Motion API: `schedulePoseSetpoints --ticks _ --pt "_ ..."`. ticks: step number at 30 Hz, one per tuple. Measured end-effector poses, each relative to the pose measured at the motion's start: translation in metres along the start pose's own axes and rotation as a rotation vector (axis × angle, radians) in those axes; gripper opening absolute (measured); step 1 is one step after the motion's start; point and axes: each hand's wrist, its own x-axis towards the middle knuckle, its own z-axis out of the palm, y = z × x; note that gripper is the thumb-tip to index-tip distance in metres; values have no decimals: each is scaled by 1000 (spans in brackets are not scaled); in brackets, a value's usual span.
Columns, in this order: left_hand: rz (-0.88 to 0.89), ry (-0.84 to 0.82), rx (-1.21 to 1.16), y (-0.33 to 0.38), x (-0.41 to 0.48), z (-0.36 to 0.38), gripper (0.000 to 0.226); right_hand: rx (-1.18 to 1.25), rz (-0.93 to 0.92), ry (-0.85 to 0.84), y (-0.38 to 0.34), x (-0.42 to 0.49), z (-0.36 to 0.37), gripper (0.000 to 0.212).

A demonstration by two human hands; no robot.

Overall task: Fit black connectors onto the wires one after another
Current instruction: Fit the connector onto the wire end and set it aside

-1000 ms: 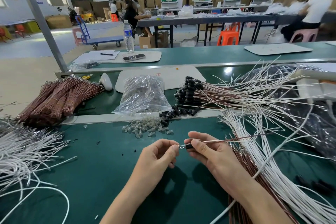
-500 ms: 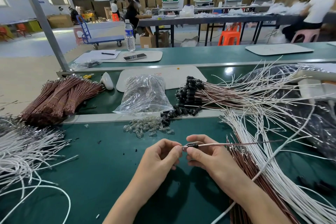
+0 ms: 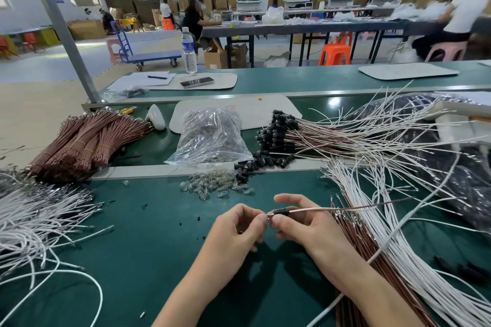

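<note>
A black connector (image 3: 281,212) is seen slid onto the left end of a thin brown wire (image 3: 332,209) held level, with loose connectors (image 3: 261,162) heaped beyond, beside fitted wires (image 3: 318,138).

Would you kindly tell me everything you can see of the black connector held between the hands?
The black connector is a small, dark, tube-like sleeve, plastic by its look, lying roughly level on a brown wire whose metal tip pokes out leftward. The right hand pinches it; the left hand pinches the tip.
</note>
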Motion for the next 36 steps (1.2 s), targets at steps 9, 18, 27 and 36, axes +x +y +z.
schedulePoseSetpoints --ticks 9,18,27,36 --pt "45 9 37 -1 -3 3 9 188 23 45 3 4 1 66" --pt "74 -14 44 -2 -4 2 9 60 14 6 2 0 1 48" --pt "59 -30 -2 -2 -3 0 9 -196 -101 67 2 2 1 51" --pt "90 -2 48 -4 -6 5 9 -120 -76 95 6 3 0 49"
